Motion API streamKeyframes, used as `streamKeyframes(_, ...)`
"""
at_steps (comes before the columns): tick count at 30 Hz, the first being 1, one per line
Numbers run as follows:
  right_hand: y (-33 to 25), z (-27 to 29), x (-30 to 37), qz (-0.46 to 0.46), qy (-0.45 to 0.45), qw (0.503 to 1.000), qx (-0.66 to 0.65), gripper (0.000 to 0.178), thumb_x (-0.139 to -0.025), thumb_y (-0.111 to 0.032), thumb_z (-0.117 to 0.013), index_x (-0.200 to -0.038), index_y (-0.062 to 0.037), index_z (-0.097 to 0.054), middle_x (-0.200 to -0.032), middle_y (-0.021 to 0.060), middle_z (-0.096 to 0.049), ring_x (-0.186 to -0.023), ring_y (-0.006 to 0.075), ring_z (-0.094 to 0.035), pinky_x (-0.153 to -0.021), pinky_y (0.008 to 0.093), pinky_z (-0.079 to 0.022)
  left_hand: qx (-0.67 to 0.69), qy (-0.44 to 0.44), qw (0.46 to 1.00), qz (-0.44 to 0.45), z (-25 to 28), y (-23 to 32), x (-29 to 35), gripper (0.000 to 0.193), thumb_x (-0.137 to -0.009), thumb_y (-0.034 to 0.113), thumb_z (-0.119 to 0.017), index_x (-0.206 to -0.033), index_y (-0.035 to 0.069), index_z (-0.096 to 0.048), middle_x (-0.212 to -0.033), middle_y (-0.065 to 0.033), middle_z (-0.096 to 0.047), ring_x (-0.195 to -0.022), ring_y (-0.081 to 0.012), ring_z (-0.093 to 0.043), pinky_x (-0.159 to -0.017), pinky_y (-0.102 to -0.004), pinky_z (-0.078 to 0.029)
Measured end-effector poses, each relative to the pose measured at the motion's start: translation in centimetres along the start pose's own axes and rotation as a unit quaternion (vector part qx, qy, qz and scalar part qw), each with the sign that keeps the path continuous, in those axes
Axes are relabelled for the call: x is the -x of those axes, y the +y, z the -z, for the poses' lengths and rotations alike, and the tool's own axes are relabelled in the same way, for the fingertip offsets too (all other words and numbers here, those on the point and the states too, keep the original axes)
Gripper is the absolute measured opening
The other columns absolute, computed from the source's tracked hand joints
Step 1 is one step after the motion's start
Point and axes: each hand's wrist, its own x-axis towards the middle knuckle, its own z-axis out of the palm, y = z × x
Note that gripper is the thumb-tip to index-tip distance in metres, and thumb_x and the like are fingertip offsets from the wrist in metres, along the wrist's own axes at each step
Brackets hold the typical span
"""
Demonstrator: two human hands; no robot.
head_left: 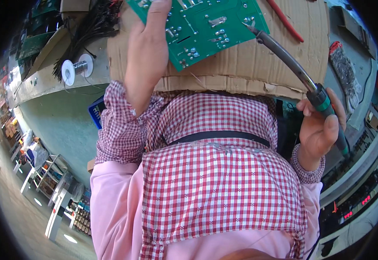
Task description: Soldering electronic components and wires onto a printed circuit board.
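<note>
My left hand (pixel 149 56) grips the left edge of a green circuit board (pixel 206 45), thumb on its upper face, fingers hidden beneath. Shiny solder joints dot the board, which lies over a sheet of brown cardboard. My right hand (pixel 321 125) is closed around the dark, green-banded handle of a soldering iron (pixel 291 65). The iron's tip reaches the board's right side, at a group of solder joints near the edge; whether it touches them I cannot tell.
A spool of solder wire (pixel 80 68) stands on the bench to the left, beside a bundle of black cables (pixel 85 37). A red tube (pixel 285 19) lies on the cardboard (pixel 241 78). At the right are a grey-and-red glove (pixel 344 69) and devices with red displays (pixel 366 200).
</note>
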Motion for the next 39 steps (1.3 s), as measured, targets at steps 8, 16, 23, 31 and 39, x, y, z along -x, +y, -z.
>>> streamKeyframes(8,0.2,0.3,1.3,-0.050,0.004,0.999,-0.001,0.053,-0.087,-0.027,-0.055,-0.122,0.0118,-0.048,-0.094,0.0212,-0.060,-0.076,0.0203,-0.058,-0.075,0.0400,-0.054,0.067,-0.012,0.998,-0.012,0.1,-1.9,0.7,0.042,-0.098,0.035,-0.042,-0.116,-0.001,-0.054,-0.101,-0.0024,-0.060,-0.085,-0.0085,-0.056,-0.075,-0.0199,-0.046)
streamKeyframes(16,0.7,-0.1,1.0,-0.061,-0.011,0.998,0.001,0.054,-0.086,-0.027,-0.057,-0.122,0.0124,-0.049,-0.095,0.0208,-0.061,-0.077,0.0205,-0.060,-0.076,0.0399,-0.054,0.120,-0.016,0.993,0.004,0.1,-2.5,0.8,0.041,-0.098,0.035,-0.043,-0.116,0.000,-0.054,-0.101,-0.0028,-0.060,-0.085,-0.0080,-0.056,-0.075,-0.0194,-0.046)
streamKeyframes(23,0.9,-0.5,1.1,-0.042,-0.018,0.999,0.012,0.048,-0.088,-0.023,-0.057,-0.121,0.0109,-0.050,-0.095,0.0205,-0.060,-0.077,0.0210,-0.060,-0.076,0.0377,-0.053,0.107,-0.018,0.994,-0.014,0.4,-2.8,0.7,0.041,-0.098,0.035,-0.043,-0.115,0.000,-0.055,-0.102,-0.0026,-0.059,-0.087,-0.0082,-0.055,-0.077,-0.0200,-0.045)
streamKeyframes(31,0.8,-0.8,1.0,-0.026,-0.024,0.998,0.042,0.046,-0.088,-0.023,-0.057,-0.120,0.0098,-0.052,-0.096,0.0198,-0.059,-0.075,0.0218,-0.061,-0.074,0.0343,-0.052,0.089,-0.004,0.996,-0.025,0.4,-2.9,0.8,0.041,-0.099,0.034,-0.043,-0.115,-0.001,-0.055,-0.103,-0.0026,-0.058,-0.089,-0.0084,-0.053,-0.079,-0.0203,-0.043)
streamKeyframes(39,-1.4,0.1,1.1,0.003,-0.028,1.000,0.009,0.045,-0.090,-0.025,-0.053,-0.120,0.0093,-0.050,-0.100,0.0228,-0.056,-0.076,0.0258,-0.062,-0.070,0.0346,-0.052,0.230,-0.013,0.972,0.036,-0.2,1.8,2.7,0.042,-0.097,0.037,-0.046,-0.113,-0.001,-0.055,-0.099,-0.0098,-0.064,-0.077,-0.0133,-0.063,-0.063,-0.0196,-0.051)
